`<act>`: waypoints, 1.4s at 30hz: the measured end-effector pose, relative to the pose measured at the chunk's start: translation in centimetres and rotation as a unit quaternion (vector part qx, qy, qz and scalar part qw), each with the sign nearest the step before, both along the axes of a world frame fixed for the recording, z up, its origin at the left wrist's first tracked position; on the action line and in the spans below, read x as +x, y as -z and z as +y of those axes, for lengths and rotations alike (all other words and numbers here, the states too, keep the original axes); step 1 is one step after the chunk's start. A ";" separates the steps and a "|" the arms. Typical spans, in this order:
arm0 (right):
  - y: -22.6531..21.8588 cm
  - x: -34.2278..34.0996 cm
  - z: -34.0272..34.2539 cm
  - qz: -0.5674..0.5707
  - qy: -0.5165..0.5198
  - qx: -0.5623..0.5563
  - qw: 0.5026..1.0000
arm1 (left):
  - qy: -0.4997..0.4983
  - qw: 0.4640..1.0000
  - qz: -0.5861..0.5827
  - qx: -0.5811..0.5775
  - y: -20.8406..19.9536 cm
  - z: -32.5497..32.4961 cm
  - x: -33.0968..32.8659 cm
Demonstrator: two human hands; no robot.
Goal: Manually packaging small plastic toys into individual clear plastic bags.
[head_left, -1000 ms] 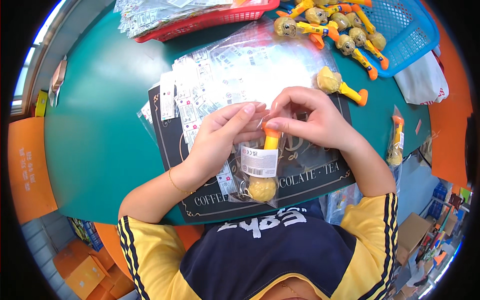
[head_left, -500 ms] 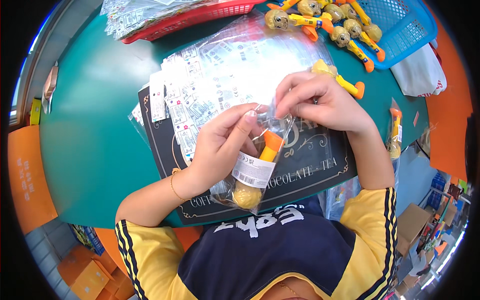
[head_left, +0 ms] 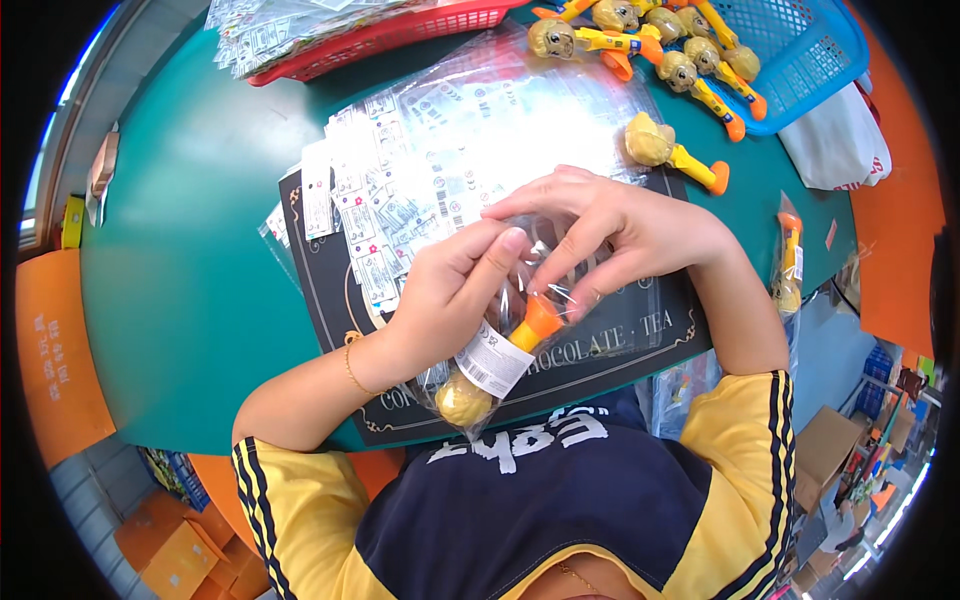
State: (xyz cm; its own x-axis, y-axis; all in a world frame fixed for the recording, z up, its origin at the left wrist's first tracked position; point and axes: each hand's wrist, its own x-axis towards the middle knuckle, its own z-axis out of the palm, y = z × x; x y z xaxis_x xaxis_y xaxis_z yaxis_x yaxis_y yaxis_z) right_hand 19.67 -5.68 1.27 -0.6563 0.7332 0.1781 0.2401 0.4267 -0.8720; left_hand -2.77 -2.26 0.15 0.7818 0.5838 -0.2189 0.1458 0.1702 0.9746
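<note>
A clear plastic bag (head_left: pixel 548 232) holds a doll with a golden head (head_left: pixel 463 400) and an orange foot (head_left: pixel 542 315); a white label (head_left: pixel 494 362) wraps its middle. The doll lies head down toward me, its foot toward the bag's upper end. My left hand (head_left: pixel 450 290) is closed on the bag's left side, thumb on top. Over the upper end, my right hand (head_left: pixel 620 225) has its fingers spread and bent, index and middle fingertips touching the film near the foot. Beneath both hands are a black printed placemat (head_left: pixel 400 425) and a stack of flat clear bags (head_left: pixel 375 215).
An unbagged doll (head_left: pixel 655 143) lies beyond my right wrist. Several more dolls (head_left: pixel 690 75) lie by a blue basket (head_left: pixel 815 60). A red basket (head_left: pixel 400 45) of printed bags stands at the far left. One bagged doll (head_left: pixel 790 260) rests at the green table's (head_left: pixel 190 250) right edge.
My right hand has gone from a pinch at the bag's upper end to spread fingers, lower, over the film. The bagged doll has tilted, its head shifting left.
</note>
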 end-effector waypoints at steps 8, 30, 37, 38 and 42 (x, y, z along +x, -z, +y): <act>0.2 -0.6 -0.2 -0.035 0.025 0.012 0.999 | -0.004 0.999 -0.002 0.037 0.6 0.1 0.0; -1.7 0.2 -0.9 0.061 0.272 -0.226 0.933 | -0.034 0.999 -0.024 0.031 0.5 0.4 -0.2; -0.4 -1.6 -0.9 0.143 0.321 -0.196 0.916 | -0.069 0.990 -0.074 -0.094 0.2 0.6 0.3; -0.3 -2.0 -1.0 0.131 0.341 -0.138 0.920 | -0.068 0.990 -0.074 -0.094 0.3 0.7 0.3; 0.1 -2.7 -1.0 0.050 0.330 0.076 0.940 | -0.058 0.990 -0.068 -0.111 0.3 0.9 0.3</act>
